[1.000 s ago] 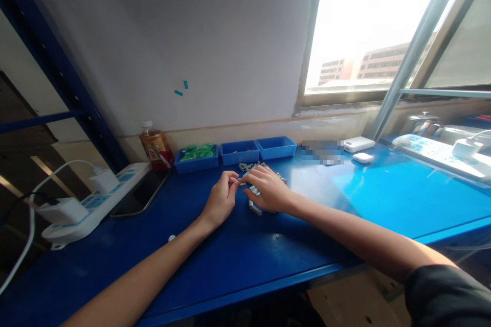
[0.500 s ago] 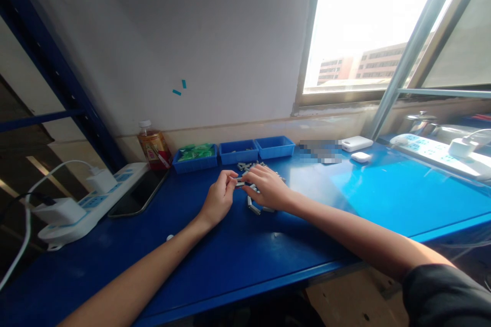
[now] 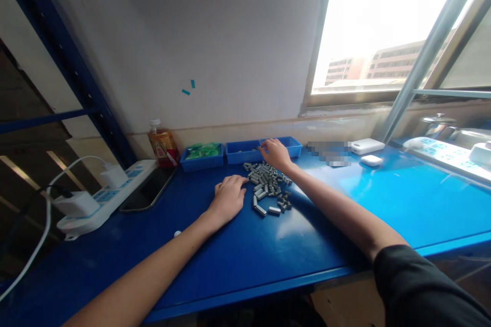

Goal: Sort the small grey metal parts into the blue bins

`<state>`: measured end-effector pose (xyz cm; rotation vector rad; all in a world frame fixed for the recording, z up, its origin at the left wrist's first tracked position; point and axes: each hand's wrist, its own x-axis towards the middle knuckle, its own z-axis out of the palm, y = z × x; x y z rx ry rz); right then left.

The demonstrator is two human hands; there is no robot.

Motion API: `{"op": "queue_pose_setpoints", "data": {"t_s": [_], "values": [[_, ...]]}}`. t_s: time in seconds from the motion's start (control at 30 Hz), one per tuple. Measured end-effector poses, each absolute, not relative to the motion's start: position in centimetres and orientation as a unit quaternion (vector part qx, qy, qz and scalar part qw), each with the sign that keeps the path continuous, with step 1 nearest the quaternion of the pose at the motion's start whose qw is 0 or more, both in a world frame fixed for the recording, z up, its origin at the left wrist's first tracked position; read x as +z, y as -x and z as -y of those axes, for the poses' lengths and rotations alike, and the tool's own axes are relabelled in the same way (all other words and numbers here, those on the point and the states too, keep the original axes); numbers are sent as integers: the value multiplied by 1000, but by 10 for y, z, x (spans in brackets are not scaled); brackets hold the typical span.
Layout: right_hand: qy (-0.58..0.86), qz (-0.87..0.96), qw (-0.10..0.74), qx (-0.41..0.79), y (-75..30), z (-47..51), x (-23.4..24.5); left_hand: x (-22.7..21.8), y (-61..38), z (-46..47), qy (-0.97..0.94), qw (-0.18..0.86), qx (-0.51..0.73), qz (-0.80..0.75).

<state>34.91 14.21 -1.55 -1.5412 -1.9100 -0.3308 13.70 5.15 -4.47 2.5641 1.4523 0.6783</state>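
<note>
A pile of small grey metal pieces (image 3: 268, 186) lies on the blue table (image 3: 245, 260). My left hand (image 3: 228, 198) rests on the table just left of the pile, fingers loosely curled, its fingertips touching the pile's edge. My right hand (image 3: 274, 153) reaches behind the pile to the gap between the middle blue tray (image 3: 241, 152) and the right blue tray (image 3: 289, 145), its fingers pinched over the tray rim. What the pinch holds is too small to make out. A third blue tray (image 3: 201, 156) with green packets stands to the left.
A bottle of amber drink (image 3: 163, 144) stands by the wall. A dark phone (image 3: 148, 190) and a white power strip (image 3: 102, 199) with chargers lie left. White small cases (image 3: 367, 146) and another power strip (image 3: 445, 153) lie right under the window.
My right hand left the left hand and moved back to the trays. My left hand dropped flat beside the pile. The pile is now uncovered.
</note>
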Motion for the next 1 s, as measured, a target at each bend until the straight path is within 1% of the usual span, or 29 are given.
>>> {"op": "queue_pose_setpoints", "data": {"t_s": [0.23, 0.37, 0.5, 0.67, 0.73, 0.87, 1.0], "values": [[601, 721, 323, -122, -352, -150, -23, -37, -137, -45, -826, 48, 233, -510], [600, 722, 322, -123, -349, -141, -17, -39, -135, -50, -814, 79, 292, -496], [530, 773, 328, -117, -344, -101, -18, -39, -133, -53, -779, 144, 378, -479], [408, 850, 308, -129, -329, -41, -28, -39, -133, -51, -750, 236, 429, -444], [388, 858, 309, -132, -323, -33, -30, -40, -134, -51, -746, 261, 440, -428], [369, 855, 344, -124, -318, -37, -28, -43, -135, -54, -728, 319, 459, -396], [366, 848, 364, -122, -321, -38, -26, -45, -135, -55, -717, 345, 477, -373]]}}
